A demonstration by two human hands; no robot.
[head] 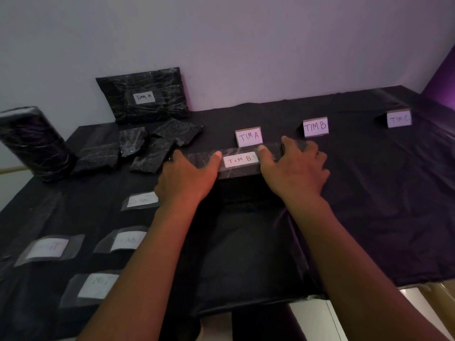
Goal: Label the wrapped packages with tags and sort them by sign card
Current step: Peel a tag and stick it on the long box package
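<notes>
At the centre of the frame both hands hold a long black wrapped package point(246, 161) by its ends. The left hand point(189, 178) grips the left end with its thumb laid over the top face, and the right hand point(295, 166) grips the right end, thumb on top and fingers curled round the far side. Between the two thumbs sits a white tag point(240, 159) reading "TIM B".

Just behind the package, touching its far edge in this view, stands the sign card point(249, 137) marked "TIM A". To its right stands the card point(315, 127) marked "TIM B", and further toward the upper right a third card point(398, 118) that seems to read "TIM C", though the writing is faint.

In the upper left a large flat black package point(145, 94) leans against the wall with a tag reading "TIM A". Below it lies a cluster of small wrapped packages point(147, 148) without visible tags, and at the far left stands a tall wrapped cylinder point(34, 143), tilted.

In the lower left of the frame four loose tags point(128, 241) in clear sleeves lie on the black tablecloth point(369, 217); their writing is blurred and upside down, so only "TIM" can be guessed.
</notes>
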